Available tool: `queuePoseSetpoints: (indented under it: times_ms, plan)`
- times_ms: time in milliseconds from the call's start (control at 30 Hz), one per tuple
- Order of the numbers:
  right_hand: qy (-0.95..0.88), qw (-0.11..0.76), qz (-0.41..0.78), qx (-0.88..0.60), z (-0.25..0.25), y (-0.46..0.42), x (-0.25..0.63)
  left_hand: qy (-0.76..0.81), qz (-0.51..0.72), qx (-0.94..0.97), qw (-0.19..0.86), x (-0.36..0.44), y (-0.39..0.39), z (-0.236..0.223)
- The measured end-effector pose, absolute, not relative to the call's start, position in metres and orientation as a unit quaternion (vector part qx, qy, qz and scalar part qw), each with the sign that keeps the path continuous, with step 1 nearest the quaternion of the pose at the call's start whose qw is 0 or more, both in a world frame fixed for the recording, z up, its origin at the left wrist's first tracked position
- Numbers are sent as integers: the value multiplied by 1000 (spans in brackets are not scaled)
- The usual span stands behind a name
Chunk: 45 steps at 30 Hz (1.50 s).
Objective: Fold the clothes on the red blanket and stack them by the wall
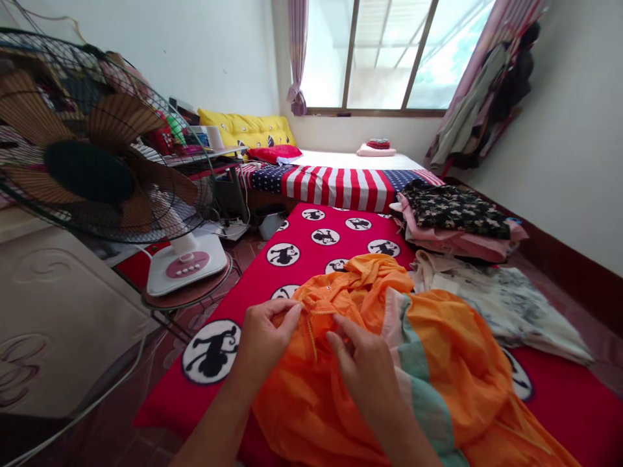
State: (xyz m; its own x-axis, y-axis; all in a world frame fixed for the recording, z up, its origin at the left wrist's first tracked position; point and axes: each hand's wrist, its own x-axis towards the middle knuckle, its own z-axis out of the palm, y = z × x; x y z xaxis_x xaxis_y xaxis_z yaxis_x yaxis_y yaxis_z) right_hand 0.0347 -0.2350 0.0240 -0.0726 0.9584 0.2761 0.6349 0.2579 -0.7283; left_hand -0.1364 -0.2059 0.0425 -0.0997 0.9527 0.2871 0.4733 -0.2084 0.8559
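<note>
An orange garment (438, 350) with pale pink and teal stripes lies bunched on a red mat (316, 240) printed with black-and-white cartoon circles. My left hand (265, 340) pinches the orange fabric near a zipper edge, fingers closed on the cloth. My right hand (363, 373) rests on the same garment just right of the zipper, its fingertips pressed into the fabric and gripping it.
A standing fan (92, 149) on a pink-white base (187, 263) stands at the left. Folded clothes (455, 220) are stacked at the right, with a pale floral cloth (516, 305) in front. A striped flag blanket (341, 185) covers the bed below the window.
</note>
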Motion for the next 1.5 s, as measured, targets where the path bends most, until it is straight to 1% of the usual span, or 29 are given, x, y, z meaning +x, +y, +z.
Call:
queuePoseSetpoints:
  times_ms: [67, 233, 333, 433, 533, 633, 733, 867, 1000, 1067, 1167, 1267, 1333, 1400, 1500]
  plan:
    - [-661, 408, 230, -586, 18, -231, 36, 574, 462, 625, 258, -137, -212, 43]
    - [-596, 467, 418, -502, 17, -235, 24, 546, 467, 647, 256, -130, -224, 45]
    - [-550, 506, 467, -472, 16, -240, 16, 529, 467, 660, 259, -125, -229, 47]
    - [-559, 521, 442, -470, 16, -243, 16, 522, 471, 661, 264, -122, -231, 48]
    - [-613, 495, 393, -474, 22, -246, 19, 525, 467, 662, 260, -119, -229, 49]
    - [-645, 482, 338, -486, 32, -248, 22, 519, 457, 680, 242, -118, -228, 52]
    - [-643, 477, 330, -500, 40, -247, 24, 517, 459, 696, 197, -121, -226, 63]
    - [-604, 483, 357, -524, 41, -244, 30, 560, 503, 650, 104, -144, -215, 86]
    - [-596, 472, 364, -538, 37, -257, 42, 601, 526, 600, 50, -170, -191, 111]
    - [-611, 464, 353, -536, 39, -270, 49, 612, 522, 592, 39, -175, -181, 126]
    - [-641, 465, 312, -525, 51, -285, 57, 590, 504, 630, 24, -167, -167, 152]
    - [-647, 487, 275, -518, 61, -285, 64, 537, 511, 671, -26, -152, -147, 178]
    - [-633, 499, 269, -528, 58, -275, 71, 503, 541, 671, -56, -146, -127, 191]
    - [-619, 496, 244, -558, 46, -260, 82, 486, 564, 665, -64, -143, -102, 194]
    - [-618, 456, 183, -614, 20, -240, 99, 506, 534, 675, -51, -142, -73, 173]
